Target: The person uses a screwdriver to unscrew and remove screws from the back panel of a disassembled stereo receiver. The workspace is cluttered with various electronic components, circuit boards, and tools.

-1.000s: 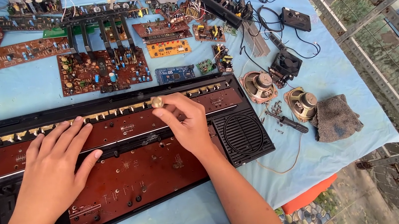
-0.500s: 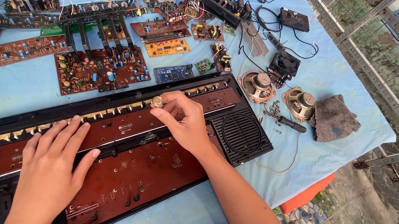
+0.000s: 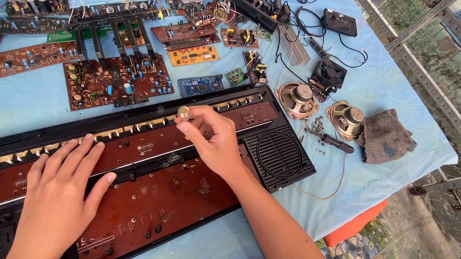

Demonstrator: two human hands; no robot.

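Nothing moved: right hand (image 3: 214, 140) still pinching brass knob (image 3: 183, 112).

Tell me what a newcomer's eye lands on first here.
The long black radio chassis with its red-brown circuit board fills the foreground. The left hand lies flat on it while the right hand pinches a small brass knob. Behind, loose circuit boards lie scattered on the blue tablecloth.

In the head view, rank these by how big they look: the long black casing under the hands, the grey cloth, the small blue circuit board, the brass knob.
1. Long black casing
2. Grey cloth
3. Small blue circuit board; it lies farther from the camera, so its gap to the cloth is unsure
4. Brass knob, at the right hand's fingertips
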